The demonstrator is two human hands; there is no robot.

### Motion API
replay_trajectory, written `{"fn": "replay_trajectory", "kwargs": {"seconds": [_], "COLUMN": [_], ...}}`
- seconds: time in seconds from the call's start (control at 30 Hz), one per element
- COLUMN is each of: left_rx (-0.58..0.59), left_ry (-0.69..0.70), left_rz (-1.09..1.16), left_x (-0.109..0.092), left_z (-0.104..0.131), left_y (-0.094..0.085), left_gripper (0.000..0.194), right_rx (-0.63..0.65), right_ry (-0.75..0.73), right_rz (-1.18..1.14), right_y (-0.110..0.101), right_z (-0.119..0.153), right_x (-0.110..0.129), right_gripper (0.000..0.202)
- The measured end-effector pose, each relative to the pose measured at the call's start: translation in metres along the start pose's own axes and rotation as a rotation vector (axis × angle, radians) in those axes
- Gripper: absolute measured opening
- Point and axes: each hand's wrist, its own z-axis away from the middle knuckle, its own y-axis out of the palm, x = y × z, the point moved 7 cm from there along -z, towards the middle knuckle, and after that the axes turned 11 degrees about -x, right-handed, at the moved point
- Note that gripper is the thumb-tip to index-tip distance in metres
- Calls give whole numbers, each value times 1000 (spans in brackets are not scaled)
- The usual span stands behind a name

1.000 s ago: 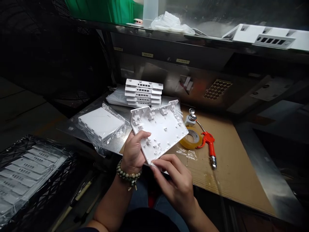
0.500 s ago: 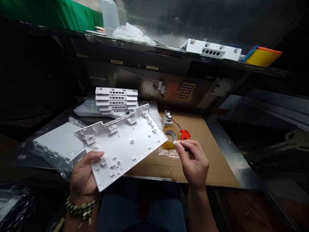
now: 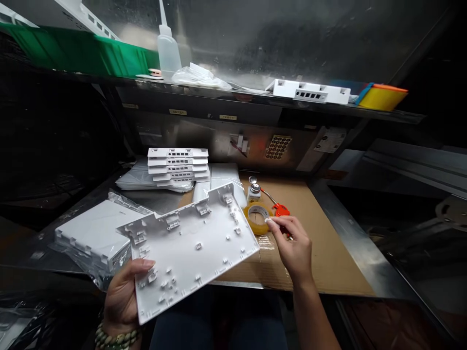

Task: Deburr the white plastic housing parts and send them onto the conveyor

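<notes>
My left hand (image 3: 124,291) grips the lower left corner of a white plastic housing panel (image 3: 186,257), thumb on its inner face, which shows clips and small posts. My right hand (image 3: 292,243) pinches a small white piece (image 3: 268,220), perhaps a cloth or pad, just right of the panel. Behind those fingertips lies a roll of yellowish tape (image 3: 251,226). A red-orange tool with a metal stem (image 3: 280,210) is beside the roll, partly hidden by my right hand. A small bottle with a metal top (image 3: 254,193) has its lid raised.
Stacked white housings (image 3: 178,167) stand behind the panel, near plastic bags (image 3: 136,177). A bagged white housing (image 3: 95,226) lies at left. Cardboard (image 3: 321,243) covers the worktop. The shelf above holds a green bin (image 3: 87,56), a squeeze bottle (image 3: 169,51) and a yellow container (image 3: 383,98).
The view has tilted up, showing more of the shelf. The panel and my left hand sit lower in the picture. My right hand keeps its pinch near the tape roll.
</notes>
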Motion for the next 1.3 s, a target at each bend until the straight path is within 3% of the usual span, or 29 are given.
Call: {"fn": "replay_trajectory", "kwargs": {"seconds": [0.07,0.13,0.27,0.33,0.5,0.6,0.7,0.8,0.87,0.97,1.1,1.2,1.3], "left_rx": [-74,-112,-174,-183,-144,-99,-66,-61,-25,44,186,214,186], "left_ry": [19,81,212,243,265,239,209,210,205,217,256,253,170], "left_rz": [-115,-218,-400,-453,-443,-409,-394,-372,-372,-363,-359,-361,-339], "left_x": [-1,-1,10,15,21,25,30,36,43,55,70,78,83], "left_z": [-2,3,28,38,42,41,43,47,49,53,60,62,60], "left_y": [-18,-22,-5,4,14,21,33,47,61,83,106,109,103], "left_gripper": [32,36,83,95,101,92,84,88,93,96,77,75,86], "right_rx": [-57,-74,-36,-19,-89,-129,-79,-127,-115,-12,76,97,59], "right_ry": [18,2,-65,-88,-26,-36,-30,10,-30,-161,-250,-305,-296], "right_rz": [-45,-107,-201,-209,-183,-186,-91,-58,-122,-243,-364,-376,-306], "right_y": [-3,0,14,18,12,6,11,15,20,31,43,50,50], "right_z": [-11,-19,-25,-24,-15,-11,-8,-6,0,15,32,37,29], "right_x": [9,27,57,61,46,35,15,5,23,75,128,141,128], "right_gripper": [9,9,9,10,8,8,12,15,11,13,30,33,26]}}
